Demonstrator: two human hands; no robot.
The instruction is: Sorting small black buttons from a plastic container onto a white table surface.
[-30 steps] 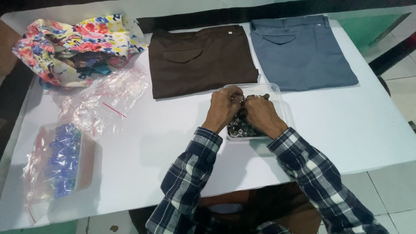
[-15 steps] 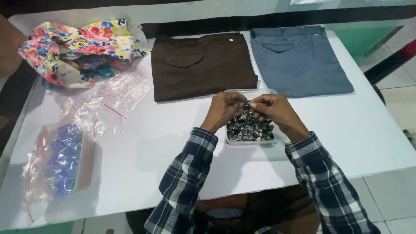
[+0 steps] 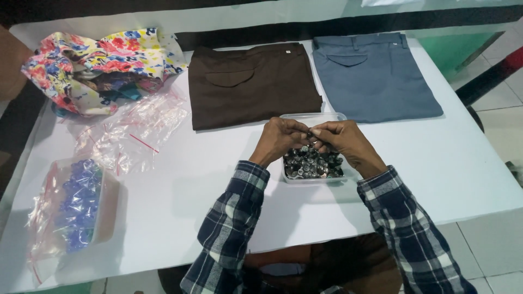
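- A clear plastic tray [image 3: 313,117], rectangular and filled with small silvery buttons, is seen at the centre of the white table, partly covered by two hands.
- An empty clear bag [image 3: 131,133] with a red seal strip is laid crumpled to the left.
- A clear bag of blue pieces [image 3: 73,209] is placed near the left edge.

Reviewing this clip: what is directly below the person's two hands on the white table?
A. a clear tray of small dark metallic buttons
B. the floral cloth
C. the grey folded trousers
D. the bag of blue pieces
A: the left hand and right hand meet over the clear tray of small dark metallic buttons; the bag of blue pieces lies far to the left.
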